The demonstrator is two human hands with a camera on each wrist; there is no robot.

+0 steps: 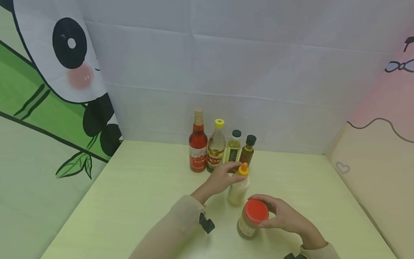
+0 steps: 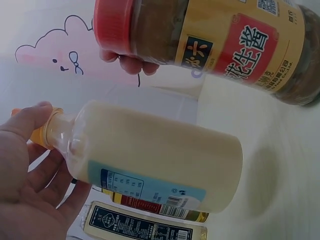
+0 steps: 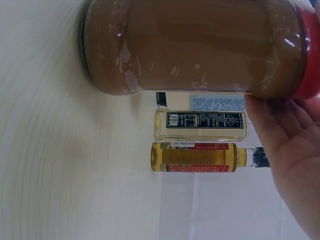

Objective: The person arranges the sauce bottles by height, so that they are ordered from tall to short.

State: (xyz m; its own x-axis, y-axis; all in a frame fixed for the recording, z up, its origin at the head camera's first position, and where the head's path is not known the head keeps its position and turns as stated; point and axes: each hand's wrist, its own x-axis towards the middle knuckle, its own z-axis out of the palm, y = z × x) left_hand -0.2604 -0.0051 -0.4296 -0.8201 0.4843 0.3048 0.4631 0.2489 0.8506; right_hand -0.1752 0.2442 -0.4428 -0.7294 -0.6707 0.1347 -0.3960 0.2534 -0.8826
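Observation:
My left hand [image 1: 221, 177] grips a squeeze bottle [image 1: 238, 192] by its neck, just below the orange pointed cap. Pale cream contents and a light-blue label show on this bottle [image 2: 160, 155] in the left wrist view. To its front right, my right hand [image 1: 286, 216] holds a peanut butter jar [image 1: 248, 227] near its red lid, thumb and fingers on opposite sides. Brown paste fills the jar [image 3: 200, 47] in the right wrist view. Bottle and jar stand a little apart, both slightly tilted. Whether their bases touch the table cannot be told.
Behind my left hand, a row of bottles stands near the back: a tall red one [image 1: 198, 147], a yellow-capped one [image 1: 216, 145], a dark-capped square one [image 1: 233, 149] and a small oil bottle [image 1: 247, 153]. Printed cloth [image 1: 207, 72] hangs behind the pale table [image 1: 136, 201].

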